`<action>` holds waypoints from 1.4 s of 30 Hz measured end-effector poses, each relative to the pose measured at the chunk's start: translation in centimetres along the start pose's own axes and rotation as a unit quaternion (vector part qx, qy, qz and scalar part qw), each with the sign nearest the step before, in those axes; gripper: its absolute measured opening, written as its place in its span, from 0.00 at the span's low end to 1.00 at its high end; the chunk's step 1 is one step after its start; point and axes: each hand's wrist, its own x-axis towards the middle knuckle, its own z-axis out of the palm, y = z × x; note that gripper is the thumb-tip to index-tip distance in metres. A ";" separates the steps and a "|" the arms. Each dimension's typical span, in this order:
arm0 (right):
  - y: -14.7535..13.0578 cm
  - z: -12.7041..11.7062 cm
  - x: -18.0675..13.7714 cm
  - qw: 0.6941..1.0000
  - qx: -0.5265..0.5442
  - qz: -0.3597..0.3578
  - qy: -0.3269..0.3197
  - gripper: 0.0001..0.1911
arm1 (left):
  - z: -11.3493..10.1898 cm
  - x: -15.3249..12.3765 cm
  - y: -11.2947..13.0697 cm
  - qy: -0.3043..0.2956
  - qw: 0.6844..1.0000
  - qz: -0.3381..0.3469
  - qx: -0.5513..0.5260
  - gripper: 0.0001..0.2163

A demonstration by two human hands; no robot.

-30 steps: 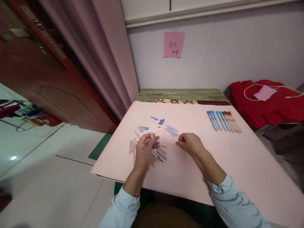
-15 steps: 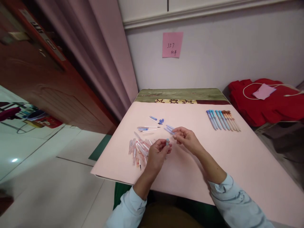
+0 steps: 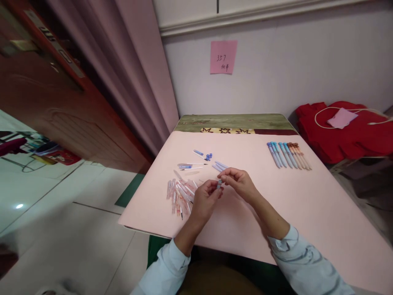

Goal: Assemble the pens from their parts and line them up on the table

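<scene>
Above the pink table cover, my left hand (image 3: 204, 201) pinches a short light-blue pen barrel piece (image 3: 219, 184) that points upward. The fingers of my right hand (image 3: 241, 185) are closed at the upper end of this piece; whether a smaller part is between them is hidden. Just behind my right hand lie several pale-blue pen barrels (image 3: 219, 165). To the left of my left hand is a loose heap of clear and pinkish pen parts (image 3: 183, 196). Small dark-blue caps (image 3: 209, 156), thin white refills (image 3: 196, 168) and blue printed grip pieces (image 3: 185, 166) lie farther back.
A row of blue and brown pens (image 3: 288, 155) lies at the table's right. Beyond that edge are a red cloth (image 3: 337, 141) and a white cable. A pink paper note (image 3: 223, 57) hangs on the wall. A wooden door (image 3: 92, 123) and a curtain (image 3: 147, 73) stand left.
My right hand has moved left and down from beside the pale-blue barrels to the top of the piece in my left hand. My left hand has stayed nearly in place.
</scene>
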 end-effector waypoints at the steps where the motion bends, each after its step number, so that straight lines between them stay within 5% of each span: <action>1: 0.0 0.0 0.0 1.000 0.000 0.001 -0.006 0.14 | 0.0 0.0 0.0 -0.001 1.000 0.002 0.002 0.08; 9: 0.3 -0.3 -0.2 0.995 -0.085 -0.043 -0.012 0.14 | 0.0 -0.1 0.2 0.014 1.000 -0.016 -0.017 0.09; 17: 0.1 -0.2 -0.3 0.999 -0.019 -0.033 0.005 0.16 | -0.1 -0.3 0.5 0.024 0.998 -0.009 -0.066 0.11; 24: -0.2 -0.1 -0.4 0.970 -0.177 -0.169 0.001 0.10 | -0.2 -0.3 0.5 0.031 0.997 -0.009 -0.073 0.12; 30: 0.2 -0.1 -0.4 0.946 -0.243 -0.216 -0.002 0.09 | -0.3 -0.4 0.7 0.021 0.998 -0.016 -0.059 0.12; 42: 0.0 -0.2 -0.2 0.974 -0.166 -0.148 -0.041 0.15 | 0.0 -0.6 0.7 0.022 0.998 0.000 -0.051 0.14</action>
